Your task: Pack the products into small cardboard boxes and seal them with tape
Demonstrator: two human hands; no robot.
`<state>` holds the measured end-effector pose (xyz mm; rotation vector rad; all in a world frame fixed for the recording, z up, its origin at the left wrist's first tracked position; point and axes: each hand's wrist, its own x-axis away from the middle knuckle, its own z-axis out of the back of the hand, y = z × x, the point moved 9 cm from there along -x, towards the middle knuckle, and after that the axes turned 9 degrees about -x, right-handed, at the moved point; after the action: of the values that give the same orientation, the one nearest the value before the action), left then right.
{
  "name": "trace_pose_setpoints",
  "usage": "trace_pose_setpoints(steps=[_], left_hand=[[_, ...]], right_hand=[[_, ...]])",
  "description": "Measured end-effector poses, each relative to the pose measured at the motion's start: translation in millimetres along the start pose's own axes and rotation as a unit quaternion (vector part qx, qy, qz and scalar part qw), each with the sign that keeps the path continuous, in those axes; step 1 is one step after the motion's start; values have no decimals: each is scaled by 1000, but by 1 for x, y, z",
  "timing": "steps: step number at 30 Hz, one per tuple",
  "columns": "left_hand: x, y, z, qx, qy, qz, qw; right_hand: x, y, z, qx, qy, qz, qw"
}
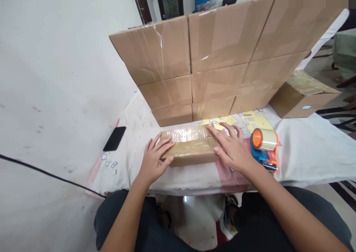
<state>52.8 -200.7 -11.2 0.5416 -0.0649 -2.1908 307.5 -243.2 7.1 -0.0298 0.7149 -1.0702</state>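
Observation:
A small cardboard box [191, 147] lies on the cloth in front of me, with shiny clear tape across its top. My left hand [155, 157] rests on its left end, fingers spread over the top and thumb by the front edge. On the right end lies my right hand [229, 146], its fingers stretched out and apart, touching the taped top. Just right of that hand sits a blue and orange tape dispenser [264, 150] with a roll of tape on it. The box's underside is hidden.
A tall stack of taped cardboard boxes [219, 40] stands behind the small box. Another carton [308, 92] is at the right. A black phone [114, 138] lies at the left on the white tablecloth [314, 151], near the wall. A black cable [52, 176] runs along the wall.

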Motion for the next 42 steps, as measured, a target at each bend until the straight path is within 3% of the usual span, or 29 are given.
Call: trace_pose_setpoints(steps=[2,5,8,10,12,14,17,20,26,29,31,33,36,39,42], left_hand=[[3,5,2,-40,17,-17,999],[6,10,4,-79,47,-43,995],[10,16,11,-115,92,-77,986],[12,21,16,-133,121,-97,979],[11,25,17,-147,124,-108,975],[10,29,15,-163,118,-113,973],[9,36,16,-190,138,-123,964],[11,42,19,-208,174,-132,953],[20,64,36,-219,245,-154,932],[35,100,48,-169,300,-234,909],[43,128,47,-84,295,-283,909],[42,148,37,34,244,-270,931],[38,168,1,231,103,-181,950],[44,185,-33,400,-30,-112,909],[49,188,-51,480,-72,-48,873]], right_hand=[[10,2,10,30,27,-15,999],[34,27,49,74,133,-87,984],[78,73,94,71,275,-189,940],[115,116,107,-11,347,-283,894],[149,158,97,-134,369,-389,833],[167,181,74,-241,339,-454,788],[166,185,44,-320,238,-473,785],[156,176,32,-346,209,-440,802],[129,144,27,-341,238,-322,850],[123,113,26,-378,247,-296,842],[124,86,26,-441,246,-288,814],[126,51,25,-504,218,-279,787],[127,-6,25,-551,139,-240,787],[127,-48,27,-556,82,-190,805],[128,-61,28,-513,69,-156,842]])
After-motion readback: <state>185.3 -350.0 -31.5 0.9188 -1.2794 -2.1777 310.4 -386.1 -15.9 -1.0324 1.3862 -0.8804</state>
